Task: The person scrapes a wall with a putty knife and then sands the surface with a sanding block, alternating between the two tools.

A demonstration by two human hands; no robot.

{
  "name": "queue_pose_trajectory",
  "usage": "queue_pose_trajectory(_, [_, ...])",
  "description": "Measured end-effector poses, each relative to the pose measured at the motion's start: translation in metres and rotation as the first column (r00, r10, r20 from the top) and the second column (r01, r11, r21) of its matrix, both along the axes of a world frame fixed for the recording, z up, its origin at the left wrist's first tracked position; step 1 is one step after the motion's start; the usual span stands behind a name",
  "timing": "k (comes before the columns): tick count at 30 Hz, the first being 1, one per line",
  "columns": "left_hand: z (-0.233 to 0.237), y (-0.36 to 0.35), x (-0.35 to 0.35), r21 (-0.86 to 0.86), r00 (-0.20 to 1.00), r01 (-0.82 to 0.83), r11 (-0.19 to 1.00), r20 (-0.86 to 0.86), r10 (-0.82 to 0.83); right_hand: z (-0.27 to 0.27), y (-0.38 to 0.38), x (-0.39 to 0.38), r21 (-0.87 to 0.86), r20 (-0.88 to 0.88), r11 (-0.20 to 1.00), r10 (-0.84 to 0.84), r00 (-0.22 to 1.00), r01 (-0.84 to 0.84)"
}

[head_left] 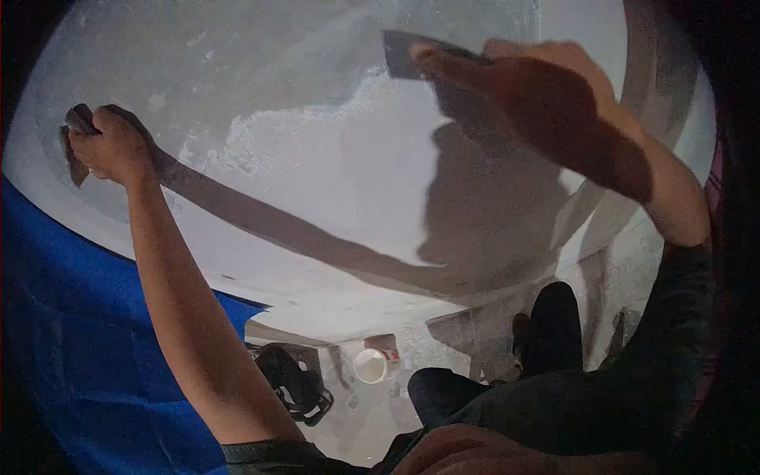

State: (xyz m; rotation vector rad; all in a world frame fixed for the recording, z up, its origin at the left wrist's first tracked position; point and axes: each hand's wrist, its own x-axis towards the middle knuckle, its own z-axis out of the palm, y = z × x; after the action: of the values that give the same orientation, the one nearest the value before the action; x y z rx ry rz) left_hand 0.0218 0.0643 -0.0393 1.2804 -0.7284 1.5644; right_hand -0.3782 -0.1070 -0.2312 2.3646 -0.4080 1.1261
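My left hand (123, 146) is closed around a dark putty knife (75, 162) at the far left of the wall, its blade pointing down beside the fingers. Higher up and to the right, my right hand (522, 87) grips a wide dark flat scraper (401, 55), the thumb laid along it; its handle is hidden in the palm. Both tools are close against the wall (356, 166). Grey, rough patches cover its upper part, and a smooth white area with a ragged upper edge spreads below. My arms and hands cast long shadows across the white area.
A blue sheet (87, 332) covers the lower left. Below the wall, a white bucket (372, 366) stands on the pale floor (360, 427), with a dark object (293, 384) to its left. My dark-clothed legs (554, 328) are at the lower right.
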Motion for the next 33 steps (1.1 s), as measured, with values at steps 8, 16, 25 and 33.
queue_pose_trajectory(8, [0.000,0.004,-0.004,0.087,0.998,0.044,0.995,-0.058,-0.039,-0.024,0.028,0.009,0.121,-0.146,0.993,0.002,0.989,0.016])
queue_pose_trajectory(16, [0.000,0.000,-0.003,0.070,0.999,0.006,0.997,-0.052,-0.002,-0.031,0.027,0.022,0.169,-0.047,0.984,0.068,0.997,-0.060])
queue_pose_trajectory(25, [-0.007,-0.003,0.010,0.056,0.999,-0.006,0.998,-0.031,0.007,-0.031,0.037,0.036,0.339,-0.053,0.941,0.018,0.998,0.001])
queue_pose_trajectory(33, [-0.006,-0.005,0.021,0.036,0.998,0.016,0.999,0.056,-0.018,-0.028,0.041,0.039,0.462,-0.068,0.887,0.046,0.997,-0.009])
